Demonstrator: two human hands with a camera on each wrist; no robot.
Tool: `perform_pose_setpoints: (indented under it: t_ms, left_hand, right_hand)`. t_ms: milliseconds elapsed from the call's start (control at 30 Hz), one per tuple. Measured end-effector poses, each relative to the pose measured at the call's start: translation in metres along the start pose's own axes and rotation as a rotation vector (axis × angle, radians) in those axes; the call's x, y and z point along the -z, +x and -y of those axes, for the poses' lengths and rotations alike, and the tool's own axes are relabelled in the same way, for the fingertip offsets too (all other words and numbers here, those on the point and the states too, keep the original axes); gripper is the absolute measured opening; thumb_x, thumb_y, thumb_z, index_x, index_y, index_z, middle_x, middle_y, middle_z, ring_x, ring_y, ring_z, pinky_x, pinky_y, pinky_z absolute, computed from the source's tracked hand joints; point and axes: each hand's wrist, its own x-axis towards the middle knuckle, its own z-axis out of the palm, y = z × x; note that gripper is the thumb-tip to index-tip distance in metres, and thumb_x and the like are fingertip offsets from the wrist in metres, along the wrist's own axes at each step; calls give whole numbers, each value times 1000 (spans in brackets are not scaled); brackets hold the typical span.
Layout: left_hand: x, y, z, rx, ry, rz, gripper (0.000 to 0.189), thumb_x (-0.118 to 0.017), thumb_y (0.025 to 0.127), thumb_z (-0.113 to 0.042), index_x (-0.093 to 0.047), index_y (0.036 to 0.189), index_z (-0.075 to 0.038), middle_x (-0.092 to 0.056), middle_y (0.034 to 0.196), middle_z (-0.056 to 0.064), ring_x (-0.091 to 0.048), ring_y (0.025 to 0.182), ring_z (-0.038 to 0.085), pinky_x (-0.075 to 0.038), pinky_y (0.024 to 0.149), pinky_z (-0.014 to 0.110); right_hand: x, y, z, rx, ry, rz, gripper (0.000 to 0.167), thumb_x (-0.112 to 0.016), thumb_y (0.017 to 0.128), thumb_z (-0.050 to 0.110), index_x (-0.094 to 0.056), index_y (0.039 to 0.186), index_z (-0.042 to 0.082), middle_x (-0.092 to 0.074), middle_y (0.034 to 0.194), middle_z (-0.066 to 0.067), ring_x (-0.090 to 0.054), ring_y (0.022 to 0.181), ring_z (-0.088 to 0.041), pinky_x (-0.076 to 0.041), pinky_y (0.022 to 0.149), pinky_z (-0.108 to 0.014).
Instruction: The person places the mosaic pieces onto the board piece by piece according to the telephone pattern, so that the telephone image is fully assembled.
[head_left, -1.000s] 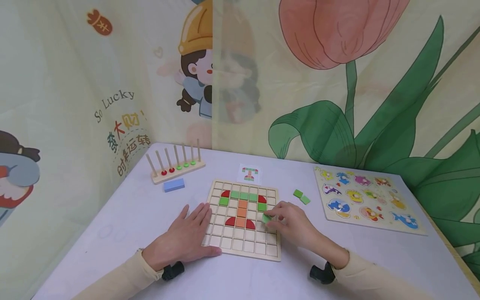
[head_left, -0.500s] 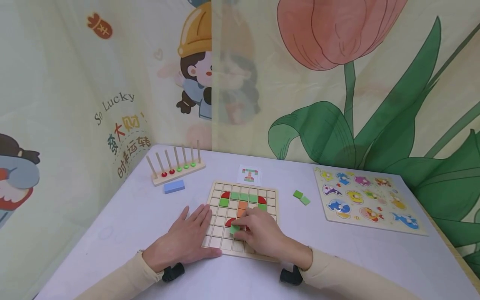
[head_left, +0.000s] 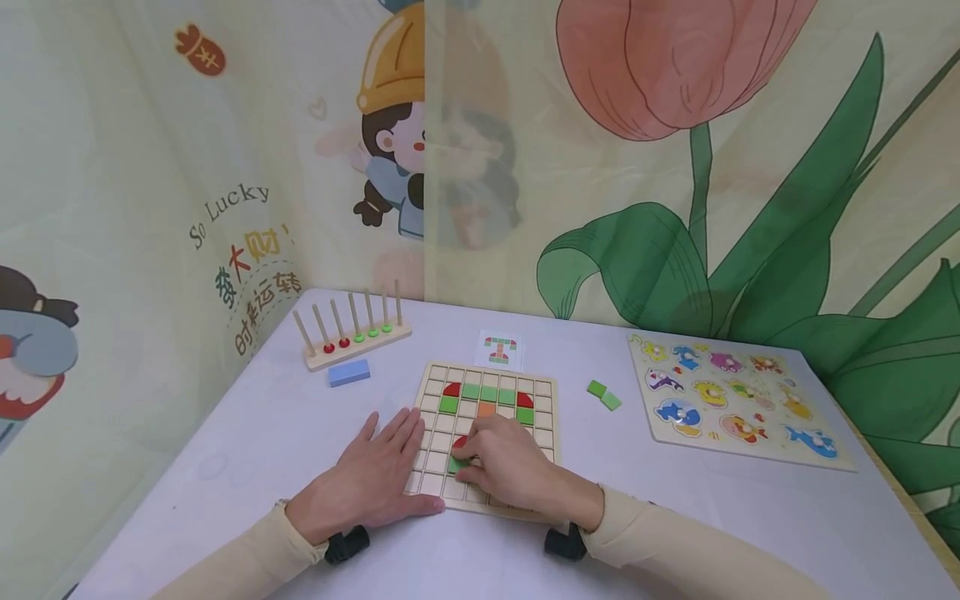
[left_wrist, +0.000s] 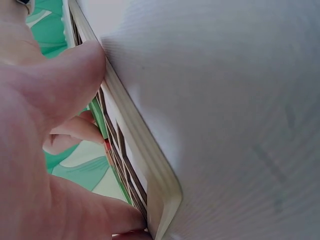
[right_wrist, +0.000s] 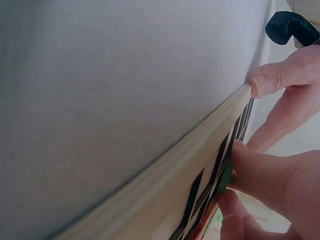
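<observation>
A wooden grid board lies on the table. My left hand rests with straight fingers along its left side, the thumb at the near edge in the left wrist view. My right hand is over the board's middle, pinching a green square tile between thumb and fingers. That tile is at a cell just below a red quarter-round piece. Higher up sit a row of green tiles, red pieces at its ends and an orange tile. My right hand hides the pieces under it.
Behind the board lies a pattern card. Two loose green tiles are to the right, near an animal peg puzzle. A blue block and a peg rack with red and green rings stand at the back left.
My right hand has moved the green tile from the board's right side leftward to a cell below the left red piece. My left hand has stayed in place.
</observation>
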Motion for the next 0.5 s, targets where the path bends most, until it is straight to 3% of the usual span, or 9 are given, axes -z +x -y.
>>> perform_pose_setpoints:
  t_ms: [300, 500]
  left_hand:
    - [1, 0, -1, 1, 4, -2, 111, -61, 86, -76, -33, 157, 4, -27, 169, 19, -24, 159, 35, -17, 126, 64]
    - [1, -1, -2, -3, 15, -13, 110, -62, 86, -75, -35, 157, 5, -29, 168, 19, -25, 158, 35, -18, 125, 64]
  right_hand:
    - [-1, -2, 0, -14, 1, -1, 33, -86, 84, 30, -81, 112, 14, -73, 96, 4, -59, 85, -5, -40, 68, -15]
    - [10, -11, -7, -46, 45, -90, 22, -83, 87, 24, -83, 108, 15, -73, 93, 4, -57, 79, -7, -42, 66, -17]
